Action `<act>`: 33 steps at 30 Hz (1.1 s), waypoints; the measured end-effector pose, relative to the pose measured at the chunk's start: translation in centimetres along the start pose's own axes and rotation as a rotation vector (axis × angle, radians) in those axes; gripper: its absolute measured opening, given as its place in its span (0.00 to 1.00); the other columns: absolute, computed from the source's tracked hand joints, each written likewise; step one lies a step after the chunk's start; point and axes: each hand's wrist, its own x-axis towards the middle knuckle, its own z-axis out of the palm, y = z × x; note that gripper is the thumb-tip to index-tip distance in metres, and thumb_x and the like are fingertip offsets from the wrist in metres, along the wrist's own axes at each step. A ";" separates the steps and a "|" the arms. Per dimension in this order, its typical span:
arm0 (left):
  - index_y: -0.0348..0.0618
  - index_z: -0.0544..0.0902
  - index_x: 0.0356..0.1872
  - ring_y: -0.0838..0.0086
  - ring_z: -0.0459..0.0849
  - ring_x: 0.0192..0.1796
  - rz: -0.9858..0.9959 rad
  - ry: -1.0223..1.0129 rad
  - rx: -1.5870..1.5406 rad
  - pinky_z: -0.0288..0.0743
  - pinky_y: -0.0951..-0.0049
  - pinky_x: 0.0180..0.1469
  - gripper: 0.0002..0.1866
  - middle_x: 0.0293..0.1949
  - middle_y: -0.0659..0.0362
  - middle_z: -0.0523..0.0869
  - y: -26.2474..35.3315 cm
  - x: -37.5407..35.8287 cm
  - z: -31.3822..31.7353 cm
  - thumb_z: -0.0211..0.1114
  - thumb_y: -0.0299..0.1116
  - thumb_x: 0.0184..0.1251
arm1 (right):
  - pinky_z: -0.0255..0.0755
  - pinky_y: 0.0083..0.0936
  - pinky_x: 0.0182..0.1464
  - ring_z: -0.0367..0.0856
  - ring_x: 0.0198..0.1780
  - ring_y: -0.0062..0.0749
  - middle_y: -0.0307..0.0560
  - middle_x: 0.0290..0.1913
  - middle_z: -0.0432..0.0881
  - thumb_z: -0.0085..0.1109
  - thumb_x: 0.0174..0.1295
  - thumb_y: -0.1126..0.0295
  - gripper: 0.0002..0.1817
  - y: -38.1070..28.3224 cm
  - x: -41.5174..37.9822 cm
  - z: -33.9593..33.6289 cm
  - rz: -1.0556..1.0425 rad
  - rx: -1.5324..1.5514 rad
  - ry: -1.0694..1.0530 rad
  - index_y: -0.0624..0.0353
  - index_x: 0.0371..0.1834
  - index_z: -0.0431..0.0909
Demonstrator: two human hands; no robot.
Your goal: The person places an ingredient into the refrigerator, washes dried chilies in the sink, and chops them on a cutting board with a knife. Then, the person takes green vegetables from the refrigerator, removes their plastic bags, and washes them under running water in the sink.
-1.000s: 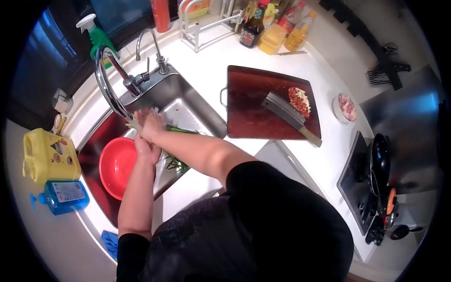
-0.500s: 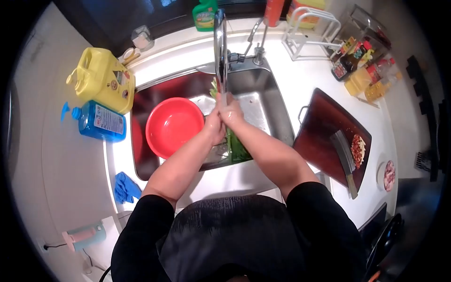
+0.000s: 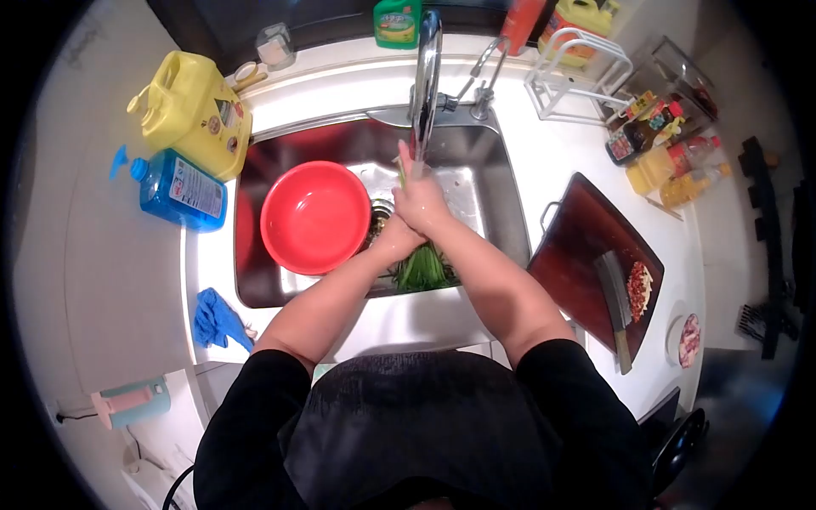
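Under the tall chrome faucet (image 3: 427, 76), a bunch of long green leafy vegetables (image 3: 422, 270) is held over the sink (image 3: 501, 200). My right hand (image 3: 422, 206) is closed around its upper stalks, where water from the spout runs over the fingers. Just below and to the left, my left hand (image 3: 399, 240) is closed on the bunch too, touching the right hand. Dark green leaves fan out beneath both hands towards the sink's near wall. The hands hide the middle of the bunch. A red basin (image 3: 314, 219) stands in the sink left of my hands.
Right of the sink, a cutting board (image 3: 568, 246) carries a cleaver (image 3: 614, 293) and chopped food (image 3: 639, 291). A yellow jug (image 3: 197, 115) and a blue pump bottle (image 3: 183, 191) stand at the left. A blue cloth (image 3: 219, 319) lies near the front edge. Sauce bottles (image 3: 637, 136) stand back right.
My left hand has slid lower on the greens, and the right hand now covers more of the upper stalks. The leaves spread wider below. The whole view has shifted slightly.
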 end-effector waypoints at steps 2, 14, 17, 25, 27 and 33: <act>0.36 0.75 0.43 0.73 0.79 0.42 -0.042 0.027 -0.022 0.71 0.72 0.45 0.18 0.40 0.55 0.81 0.2 0.0 0.2 0.65 0.27 0.49 | 0.71 0.38 0.39 0.77 0.37 0.43 0.60 0.38 0.76 0.59 0.52 0.61 0.31 -0.2 0.9 -0.4 0.226 0.225 -0.120 0.62 0.57 0.62; 0.36 0.72 0.34 0.71 0.79 0.28 -0.276 -0.178 -0.345 0.76 0.71 0.33 0.09 0.24 0.59 0.75 1.8 -0.6 -1.0 0.58 0.22 0.49 | 0.72 0.31 0.35 0.80 0.31 0.40 0.58 0.32 0.77 0.51 0.57 0.58 0.24 -0.1 2.0 -1.1 0.288 0.228 -0.152 0.71 0.45 0.67; 0.36 0.72 0.34 0.72 0.79 0.27 -0.344 -0.229 -0.353 0.76 0.70 0.33 0.10 0.25 0.58 0.76 1.7 -0.4 -2.1 0.58 0.22 0.48 | 0.72 0.34 0.34 0.78 0.30 0.38 0.50 0.28 0.77 0.46 0.60 0.61 0.17 1.2 4.7 -1.9 0.706 0.680 -0.294 0.67 0.40 0.71; 0.34 0.70 0.51 0.65 0.81 0.43 -0.463 -0.265 -0.754 0.75 0.66 0.48 0.22 0.35 0.53 0.80 1.2 -0.7 -4.9 0.61 0.23 0.51 | 0.70 0.27 0.41 0.75 0.32 0.33 0.47 0.32 0.78 0.48 0.57 0.71 0.14 8.1 3.3 -3.4 0.716 1.141 -0.474 0.60 0.47 0.72; 0.34 0.69 0.54 0.65 0.80 0.46 -0.433 -0.254 -0.801 0.74 0.66 0.50 0.24 0.39 0.52 0.80 0.6 -0.4 -5.6 0.60 0.25 0.53 | 0.69 0.26 0.44 0.76 0.38 0.37 0.46 0.41 0.79 0.49 0.58 0.69 0.20 9.5 0.9 -2.4 0.505 -0.074 -0.405 0.61 0.55 0.68; 0.33 0.69 0.53 0.61 0.79 0.48 -0.449 -0.292 -0.908 0.72 0.63 0.52 0.25 0.45 0.49 0.79 0.9 0.4 -6.0 0.60 0.28 0.51 | 0.69 0.25 0.44 0.76 0.42 0.29 0.47 0.45 0.78 0.50 0.60 0.65 0.20 -1.1 -1.2 -5.7 0.602 0.914 -0.393 0.62 0.54 0.69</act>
